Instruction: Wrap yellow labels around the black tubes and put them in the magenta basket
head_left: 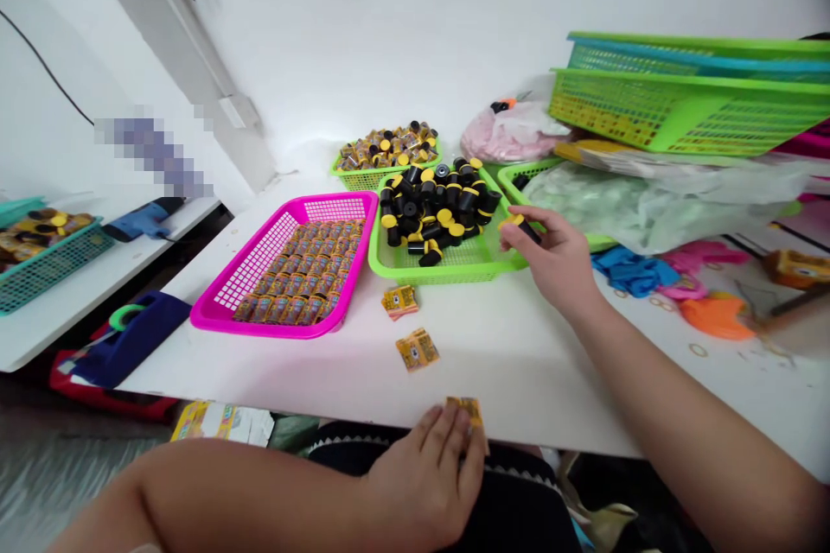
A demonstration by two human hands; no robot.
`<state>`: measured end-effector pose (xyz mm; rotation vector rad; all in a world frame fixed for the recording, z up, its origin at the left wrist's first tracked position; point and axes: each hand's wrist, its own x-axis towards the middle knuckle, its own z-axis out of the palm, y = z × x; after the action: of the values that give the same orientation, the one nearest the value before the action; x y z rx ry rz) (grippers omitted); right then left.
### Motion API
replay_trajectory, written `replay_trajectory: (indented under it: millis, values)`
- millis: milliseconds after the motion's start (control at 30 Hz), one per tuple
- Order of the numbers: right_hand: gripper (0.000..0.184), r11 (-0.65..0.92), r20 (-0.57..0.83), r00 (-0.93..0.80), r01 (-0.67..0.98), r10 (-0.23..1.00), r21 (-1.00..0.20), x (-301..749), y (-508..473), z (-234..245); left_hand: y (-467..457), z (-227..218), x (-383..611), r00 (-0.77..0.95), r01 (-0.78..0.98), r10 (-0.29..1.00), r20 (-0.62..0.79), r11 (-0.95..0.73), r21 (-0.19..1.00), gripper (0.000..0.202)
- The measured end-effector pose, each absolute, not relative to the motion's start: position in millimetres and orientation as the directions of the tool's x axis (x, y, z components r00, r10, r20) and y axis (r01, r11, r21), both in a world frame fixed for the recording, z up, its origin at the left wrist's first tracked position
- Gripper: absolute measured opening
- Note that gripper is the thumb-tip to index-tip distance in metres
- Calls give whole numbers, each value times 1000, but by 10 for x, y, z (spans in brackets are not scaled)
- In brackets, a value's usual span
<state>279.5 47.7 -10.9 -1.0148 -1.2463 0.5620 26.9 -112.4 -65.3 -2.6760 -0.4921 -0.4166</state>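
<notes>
My right hand is at the right rim of a green basket, pinching a small black cylinder with a yellow cap. Many similar black-and-yellow cylinders lie jumbled inside that basket. At the table's front edge, my left hand has its fingers closed over a yellow printed label, whose far end sticks out. On the table between my hands and the baskets lie a yellow label stack and a second stack.
A pink basket at left holds rows of label-wrapped cylinders. Behind, another green basket holds more. Stacked green baskets, plastic bags and balloon-like pieces crowd the right. A blue tape dispenser sits left.
</notes>
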Motion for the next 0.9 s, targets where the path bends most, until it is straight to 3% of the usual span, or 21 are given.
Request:
replay_trajectory:
  millis: [67,133,233,300,333,433,500,733,900]
  values:
    - [34,470,484,284,120,827,-874,2789,469,-104,-1043,-432,228,913,305,254,319,-944,-122,35]
    - [34,495,490,314,70,813,-866,2770,469,-101,-858,-169,239,899,295,352,260,-926,235,37]
    - [36,535,497,370,0,785,-845,2724,467,-102,-450,162,342,743,298,634,213,-599,743,28]
    - [37,536,491,376,-17,785,-844,2687,455,-105,-163,259,429,595,200,787,165,-344,918,11]
    - [37,535,492,369,-19,789,-845,2668,444,-106,-36,263,467,540,123,832,130,-230,965,16]
    - [34,544,506,327,-32,798,-838,2602,398,-112,221,141,540,442,-113,897,14,40,993,42]
    - [33,545,513,282,-42,811,-838,2552,356,-122,282,13,550,446,-189,894,-46,144,971,48]
    - [45,529,532,53,56,845,-847,2367,123,-188,265,-155,481,475,-358,871,-126,323,876,37]
    - [34,646,664,29,200,748,-737,2328,28,-225,318,-154,446,510,-438,850,-133,390,810,41]
